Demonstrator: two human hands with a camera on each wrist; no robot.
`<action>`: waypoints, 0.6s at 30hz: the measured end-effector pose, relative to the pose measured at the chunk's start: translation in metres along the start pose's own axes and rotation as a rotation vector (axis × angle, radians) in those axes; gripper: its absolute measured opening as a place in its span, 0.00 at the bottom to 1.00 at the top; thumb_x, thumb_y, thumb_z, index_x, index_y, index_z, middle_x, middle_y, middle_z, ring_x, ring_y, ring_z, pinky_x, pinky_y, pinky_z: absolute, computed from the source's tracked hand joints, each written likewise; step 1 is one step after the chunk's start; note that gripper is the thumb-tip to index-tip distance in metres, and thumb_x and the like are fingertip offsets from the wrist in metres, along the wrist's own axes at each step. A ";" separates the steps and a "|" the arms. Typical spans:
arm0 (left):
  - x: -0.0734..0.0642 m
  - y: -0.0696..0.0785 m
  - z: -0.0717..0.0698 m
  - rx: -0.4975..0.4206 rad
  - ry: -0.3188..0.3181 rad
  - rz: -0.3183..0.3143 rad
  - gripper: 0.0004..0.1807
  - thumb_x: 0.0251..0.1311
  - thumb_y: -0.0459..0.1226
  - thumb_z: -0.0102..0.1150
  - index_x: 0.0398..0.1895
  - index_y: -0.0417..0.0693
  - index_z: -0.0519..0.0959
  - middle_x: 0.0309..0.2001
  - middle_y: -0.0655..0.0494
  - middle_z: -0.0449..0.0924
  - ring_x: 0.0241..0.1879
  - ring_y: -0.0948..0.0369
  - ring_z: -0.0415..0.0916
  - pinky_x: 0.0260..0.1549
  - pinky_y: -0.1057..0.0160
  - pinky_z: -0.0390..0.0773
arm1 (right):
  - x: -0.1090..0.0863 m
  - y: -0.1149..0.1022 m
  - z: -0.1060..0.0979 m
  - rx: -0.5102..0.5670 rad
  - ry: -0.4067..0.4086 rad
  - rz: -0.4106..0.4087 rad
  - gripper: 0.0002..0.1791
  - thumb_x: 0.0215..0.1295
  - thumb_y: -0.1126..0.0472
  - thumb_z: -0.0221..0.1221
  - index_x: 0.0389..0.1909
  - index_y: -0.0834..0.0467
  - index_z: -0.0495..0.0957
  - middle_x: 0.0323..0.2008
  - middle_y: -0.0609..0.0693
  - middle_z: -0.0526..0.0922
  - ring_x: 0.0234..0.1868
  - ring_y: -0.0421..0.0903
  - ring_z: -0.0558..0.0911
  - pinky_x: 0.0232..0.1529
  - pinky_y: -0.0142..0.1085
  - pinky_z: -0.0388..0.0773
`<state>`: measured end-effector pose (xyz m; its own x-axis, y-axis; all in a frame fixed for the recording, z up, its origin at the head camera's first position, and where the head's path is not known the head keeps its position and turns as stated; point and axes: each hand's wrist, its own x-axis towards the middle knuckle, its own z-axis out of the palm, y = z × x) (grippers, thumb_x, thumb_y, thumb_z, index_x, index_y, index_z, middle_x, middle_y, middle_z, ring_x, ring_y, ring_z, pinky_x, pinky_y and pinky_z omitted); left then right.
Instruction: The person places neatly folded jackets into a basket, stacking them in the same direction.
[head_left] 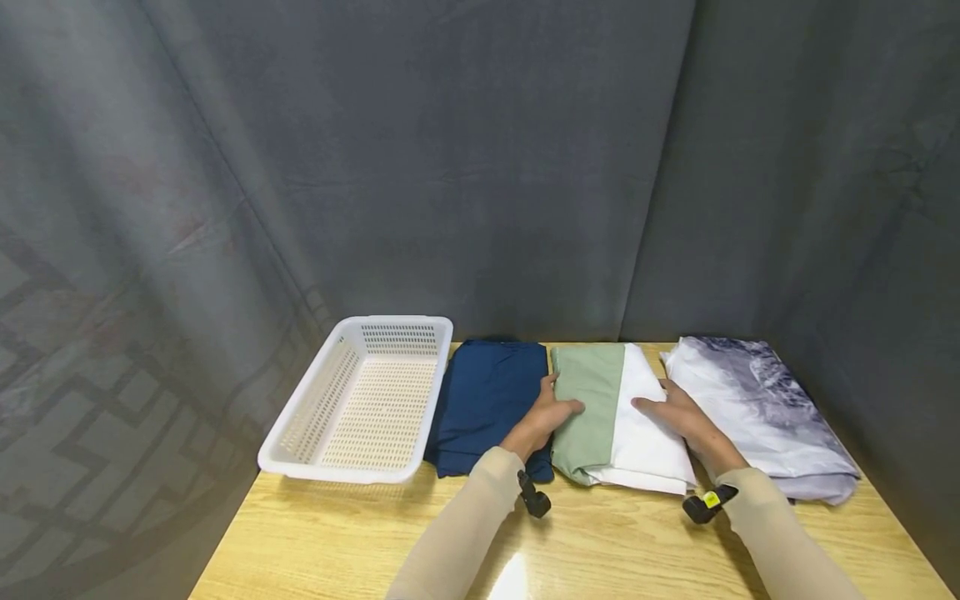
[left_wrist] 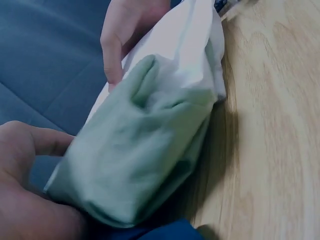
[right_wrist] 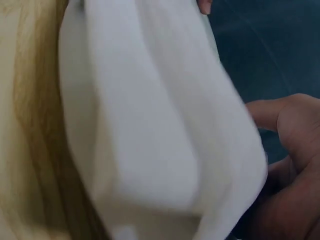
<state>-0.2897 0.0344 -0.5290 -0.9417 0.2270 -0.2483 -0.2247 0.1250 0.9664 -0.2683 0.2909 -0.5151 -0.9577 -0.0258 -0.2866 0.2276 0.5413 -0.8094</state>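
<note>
Between my two hands is a folded green-and-white cloth (head_left: 618,417), green on the left and white on the right. My left hand (head_left: 546,412) grips its green side edge, thumb on top and the other fingers partly hidden at the side. On the white side my right hand (head_left: 682,417) holds the opposite edge, thumb over the top. The wrist views show the cloth's loose layered folds (left_wrist: 150,135) at the near end, with a shadow on the wood beside them. White layers (right_wrist: 150,110) fill most of the right wrist view.
A white perforated plastic basket (head_left: 431,417) stands at the left. Beside it lies a folded navy cloth (head_left: 483,400), close to my left hand. To the right is a folded white-and-grey patterned cloth (head_left: 757,417). Dark curtains (head_left: 480,167) hang behind the wooden table (head_left: 600,542).
</note>
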 end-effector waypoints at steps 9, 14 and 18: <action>0.002 -0.008 -0.003 -0.033 -0.035 0.096 0.44 0.67 0.34 0.65 0.84 0.58 0.57 0.85 0.40 0.49 0.83 0.40 0.49 0.79 0.36 0.57 | -0.001 0.009 0.009 0.066 -0.022 -0.133 0.56 0.79 0.49 0.60 0.87 0.61 0.30 0.85 0.71 0.33 0.83 0.76 0.39 0.77 0.76 0.44; 0.001 -0.009 -0.004 -0.014 -0.094 0.123 0.30 0.70 0.33 0.62 0.74 0.62 0.76 0.81 0.48 0.62 0.77 0.43 0.63 0.73 0.38 0.67 | -0.001 0.012 0.011 0.109 -0.022 -0.246 0.51 0.78 0.57 0.62 0.89 0.47 0.39 0.87 0.62 0.34 0.84 0.73 0.33 0.74 0.80 0.40; 0.001 -0.007 -0.007 -0.008 -0.088 0.130 0.28 0.69 0.37 0.66 0.71 0.65 0.80 0.80 0.50 0.65 0.77 0.46 0.63 0.74 0.39 0.66 | -0.001 0.012 0.012 0.104 -0.022 -0.235 0.45 0.78 0.52 0.62 0.88 0.46 0.49 0.87 0.65 0.41 0.84 0.74 0.39 0.74 0.79 0.45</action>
<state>-0.2910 0.0266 -0.5357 -0.9375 0.3245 -0.1258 -0.1047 0.0819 0.9911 -0.2626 0.2867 -0.5307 -0.9827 -0.1595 -0.0940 0.0167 0.4292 -0.9031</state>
